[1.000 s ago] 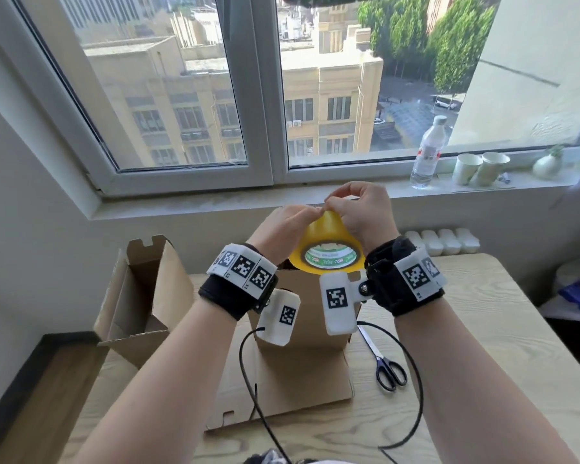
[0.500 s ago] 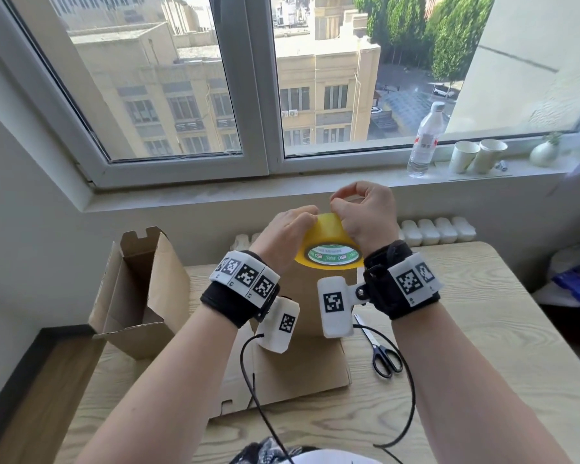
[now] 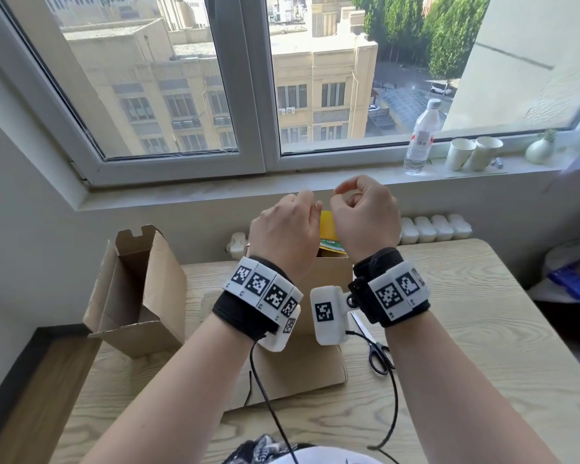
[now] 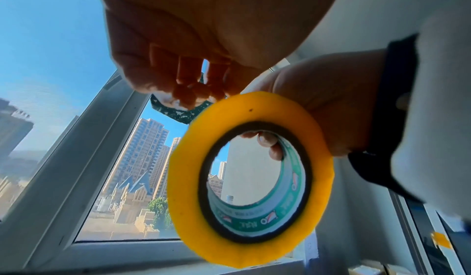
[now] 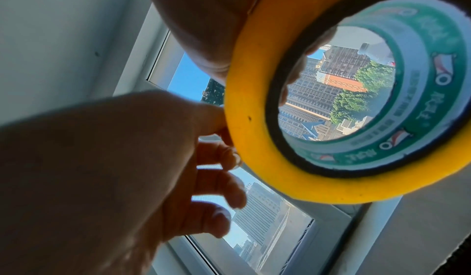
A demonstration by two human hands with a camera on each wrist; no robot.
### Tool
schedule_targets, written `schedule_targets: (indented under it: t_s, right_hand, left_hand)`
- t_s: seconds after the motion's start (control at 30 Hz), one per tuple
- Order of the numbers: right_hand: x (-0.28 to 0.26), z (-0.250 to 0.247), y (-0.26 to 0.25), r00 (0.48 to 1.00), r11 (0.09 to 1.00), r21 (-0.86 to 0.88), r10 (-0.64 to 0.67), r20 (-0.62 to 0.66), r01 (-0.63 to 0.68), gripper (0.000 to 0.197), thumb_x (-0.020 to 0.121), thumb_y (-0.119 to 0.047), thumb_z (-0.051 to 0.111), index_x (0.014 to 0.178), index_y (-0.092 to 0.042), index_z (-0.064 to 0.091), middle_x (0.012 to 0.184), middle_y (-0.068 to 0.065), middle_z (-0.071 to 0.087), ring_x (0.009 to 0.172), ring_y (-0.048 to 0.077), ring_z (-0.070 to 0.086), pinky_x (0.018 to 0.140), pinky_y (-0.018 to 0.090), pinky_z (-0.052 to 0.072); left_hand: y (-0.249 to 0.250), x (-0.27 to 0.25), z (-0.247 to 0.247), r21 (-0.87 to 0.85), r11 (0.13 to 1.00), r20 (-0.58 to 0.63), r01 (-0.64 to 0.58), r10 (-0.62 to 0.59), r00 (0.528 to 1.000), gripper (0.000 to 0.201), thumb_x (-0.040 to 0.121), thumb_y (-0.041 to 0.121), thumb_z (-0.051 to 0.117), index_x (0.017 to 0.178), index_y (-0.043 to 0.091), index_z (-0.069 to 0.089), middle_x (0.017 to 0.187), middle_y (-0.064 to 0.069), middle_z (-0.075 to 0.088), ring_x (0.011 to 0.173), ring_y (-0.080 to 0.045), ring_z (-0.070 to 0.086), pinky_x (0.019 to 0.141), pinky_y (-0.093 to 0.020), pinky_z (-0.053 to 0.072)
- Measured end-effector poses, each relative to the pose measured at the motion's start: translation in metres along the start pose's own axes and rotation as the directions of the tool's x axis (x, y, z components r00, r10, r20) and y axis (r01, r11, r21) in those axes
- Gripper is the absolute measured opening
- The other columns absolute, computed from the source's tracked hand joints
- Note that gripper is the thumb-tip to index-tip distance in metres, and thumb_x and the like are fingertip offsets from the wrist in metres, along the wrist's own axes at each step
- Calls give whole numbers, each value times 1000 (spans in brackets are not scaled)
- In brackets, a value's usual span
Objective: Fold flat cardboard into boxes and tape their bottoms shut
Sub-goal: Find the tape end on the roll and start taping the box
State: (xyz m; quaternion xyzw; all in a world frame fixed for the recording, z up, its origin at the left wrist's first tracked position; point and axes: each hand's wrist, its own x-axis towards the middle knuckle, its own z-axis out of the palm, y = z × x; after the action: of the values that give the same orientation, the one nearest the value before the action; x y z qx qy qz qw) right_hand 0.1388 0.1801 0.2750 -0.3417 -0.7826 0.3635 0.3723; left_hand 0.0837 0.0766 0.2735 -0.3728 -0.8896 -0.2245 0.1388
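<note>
- The right hand [image 3: 365,219] grasps a yellow roll of tape [image 4: 251,180], with at least one finger hooked through its hole.
- The left hand [image 3: 282,229] is curled, its fingertips [image 4: 183,91] bunched against the roll's outer rim. Whether they have caught a loose end of tape cannot be told.
- The roll sits between the two hands, standing on edge, its hole facing the wrist cameras.
- Both hands hover above a cardboard box [image 3: 329,271] standing near the middle of the table [image 3: 482,329]. The box lies straight below the roll, so the tape likely has to be drawn downward to reach it.
- Flat cardboard [image 3: 298,373] lies under the box.
- Scissors [image 3: 375,349] lie just right of the box, nearer the right hand.
- A second, open box [image 3: 138,289] stands at the table's left edge.
</note>
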Motion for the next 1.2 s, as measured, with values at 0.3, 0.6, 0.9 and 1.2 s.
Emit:
schedule_targets:
  t_s: [0.3, 0.6, 0.9, 1.2]
  right_hand:
    - [-2, -3, 7, 999, 994, -101, -34, -22, 32, 9, 84, -23, 58, 89, -26, 65, 65, -13, 56, 76, 18, 58, 68, 28, 41]
    - [4, -12, 14, 804, 650, 523, 244, 543, -551, 14, 85, -12, 63, 91, -4, 72, 77, 11, 65, 69, 22, 59, 64, 31, 51]
    - [-13, -13, 7, 611, 477, 486, 146, 778, -732, 15, 91, -12, 49, 93, -6, 62, 66, 13, 61, 54, 24, 56, 52, 27, 48]
    - [-18, -8, 10, 653, 528, 487, 182, 735, -695, 12, 88, -15, 54, 92, -7, 61, 69, 13, 57, 53, 21, 54, 51, 28, 46]
  left_hand:
    - [8, -1, 2, 108, 991, 78, -78, 69, 995, 18, 105, 30, 29, 90, 21, 32, 80, 2, 47, 71, -32, 54, 60, -34, 30]
    - [-26, 0, 18, -581, 812, 75, 44, 0, 997, 66, 91, 65, 20, 106, 14, 59, 98, -4, 64, 92, -19, 57, 86, -41, 45]
    - [-34, -1, 24, -511, 858, -63, -38, 7, 998, 66, 96, 55, 15, 80, 2, 52, 66, -12, 55, 63, -28, 51, 64, -43, 42]
    - [-36, -6, 29, -528, 849, -43, -30, 9, 999, 65, 96, 55, 16, 84, 2, 52, 66, -12, 55, 62, -27, 52, 60, -44, 44]
